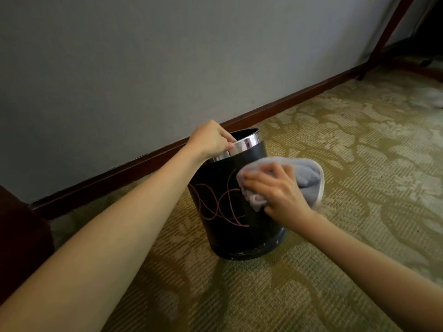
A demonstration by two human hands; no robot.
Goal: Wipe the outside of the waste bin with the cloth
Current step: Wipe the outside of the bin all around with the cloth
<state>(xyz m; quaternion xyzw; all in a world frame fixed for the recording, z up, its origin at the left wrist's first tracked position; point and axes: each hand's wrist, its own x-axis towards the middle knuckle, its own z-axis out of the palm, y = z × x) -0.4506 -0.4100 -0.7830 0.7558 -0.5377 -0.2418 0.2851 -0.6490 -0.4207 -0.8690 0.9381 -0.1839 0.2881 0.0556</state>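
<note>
A patterned carpet [335, 144] in olive and pale beige covers the floor, meeting a grey wall [143, 56] along a dark reddish-brown skirting board [275, 105]; a slanted wooden leg [388, 32] of the same colour shows at the upper right, and a dark piece of furniture [21, 236] sits at the left edge. The bin [225, 226] stands on the carpet near the skirting, tipped slightly so that its mouth leans toward the wall. It is a round black cylinder with thin copper-coloured looping lines drawn across its side, a shiny chrome band [247, 142] around the top rim, and small pale scuffs along the bottom edge. The inside looks dark; what it holds cannot be made out. The left hand [211, 140] reaches over from the left on a bare forearm, its grip closed on the chrome rim, fingers curled over the edge into the mouth and the thumb on the outside. The right hand [280, 190] presses a grey cloth [304, 173] against the bin's right upper side, fingers spread over the bunched fabric with the grip clamped on it. The cloth is soft, towel-like, with a lighter stitched hem, and a fold of it sticks out past the hand to the right. The fingers are a little blurred.
</note>
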